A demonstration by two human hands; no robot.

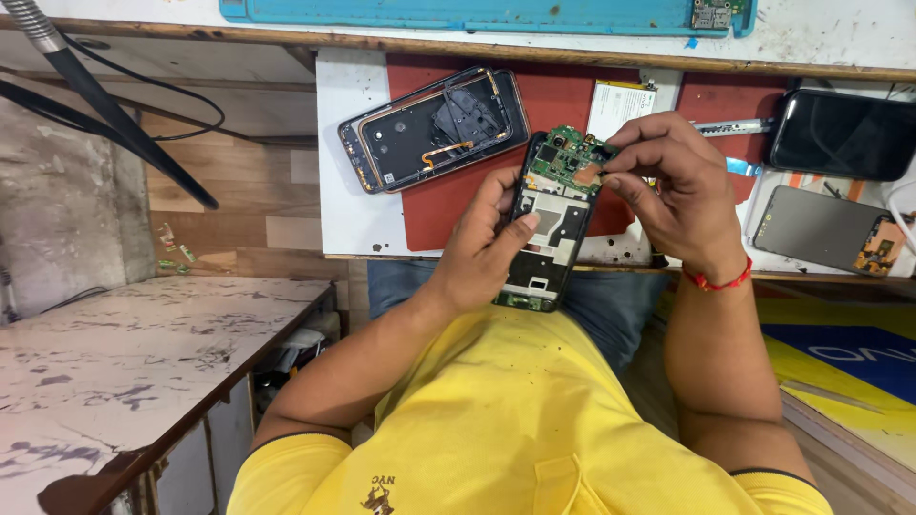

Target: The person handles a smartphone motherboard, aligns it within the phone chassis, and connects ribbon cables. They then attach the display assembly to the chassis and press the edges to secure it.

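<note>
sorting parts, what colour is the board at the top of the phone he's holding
Green, with small dark chips, on the board of the phone; head view.

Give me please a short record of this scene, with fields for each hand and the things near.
left hand: holds opened phone from below, thumb on its middle
right hand: fingers pinch at green circuit board at phone's top
near: back cover on red mat; two phones at the right
</note>
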